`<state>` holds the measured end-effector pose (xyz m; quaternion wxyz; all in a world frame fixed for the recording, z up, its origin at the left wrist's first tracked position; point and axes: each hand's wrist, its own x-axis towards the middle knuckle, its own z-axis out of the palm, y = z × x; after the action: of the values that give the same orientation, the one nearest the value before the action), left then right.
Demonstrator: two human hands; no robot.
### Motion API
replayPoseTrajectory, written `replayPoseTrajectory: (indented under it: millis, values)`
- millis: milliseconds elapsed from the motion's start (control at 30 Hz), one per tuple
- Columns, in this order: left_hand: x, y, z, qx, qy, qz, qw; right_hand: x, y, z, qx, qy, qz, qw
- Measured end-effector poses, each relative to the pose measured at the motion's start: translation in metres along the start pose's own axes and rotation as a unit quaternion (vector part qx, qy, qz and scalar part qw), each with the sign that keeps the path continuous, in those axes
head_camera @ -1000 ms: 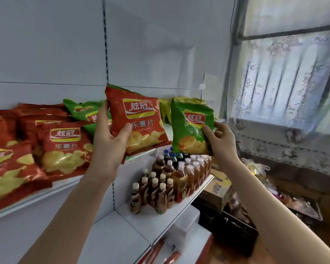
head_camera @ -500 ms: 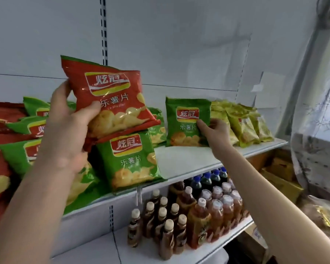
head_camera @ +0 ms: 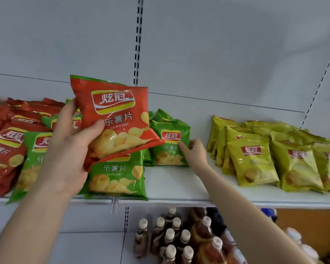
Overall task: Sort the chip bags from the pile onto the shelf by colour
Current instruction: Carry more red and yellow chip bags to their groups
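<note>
While aloft, one red bag [head_camera: 116,113]; right hand [head_camera: 195,155], one green bag [head_camera: 167,159]

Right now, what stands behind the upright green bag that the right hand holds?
Behind the green bag in the right hand, the tops of other green bags show. Their lower parts and their number are covered.

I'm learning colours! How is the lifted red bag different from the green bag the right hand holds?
The red bag is lifted and tilted in the left hand; the green bag stands upright on the shelf, its edge pinched by the right hand. The red bag's wrapper is red, the green bag's green. Both show the same logo.
</note>
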<state>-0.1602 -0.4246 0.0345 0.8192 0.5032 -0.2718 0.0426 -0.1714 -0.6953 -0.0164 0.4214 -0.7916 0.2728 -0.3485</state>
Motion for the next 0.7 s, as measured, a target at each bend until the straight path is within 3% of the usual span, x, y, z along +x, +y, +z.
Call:
replayPoseTrajectory:
  millis: [200, 333, 433, 533, 600, 700]
  values:
    - [-0.021, -0.002, 0.015, 0.030, -0.030, -0.012, 0.999, -0.009, 0.001, -0.015, 0.018, 0.007, -0.007, 1.000]
    - [-0.026, -0.009, 0.023, 0.043, -0.048, -0.007, 0.998, -0.035, -0.031, -0.043, 0.127, 0.074, -0.094, 0.985]
    - [-0.030, -0.019, 0.036, 0.053, -0.069, 0.008, 0.996, -0.069, -0.060, -0.064, 0.237, -0.019, -0.112, 0.965]
    - [-0.036, -0.029, 0.053, 0.050, -0.100, 0.013, 0.994, -0.100, -0.073, -0.080, 0.210, -0.140, -0.116, 0.961]
    - [-0.040, -0.035, 0.064, 0.051, -0.121, 0.015, 0.991, -0.113, -0.073, -0.087, 0.221, -0.154, -0.111, 0.957]
    - [-0.047, -0.043, 0.073, 0.037, -0.147, 0.008, 0.988, -0.122, -0.064, -0.093, 0.251, -0.102, -0.111, 0.956]
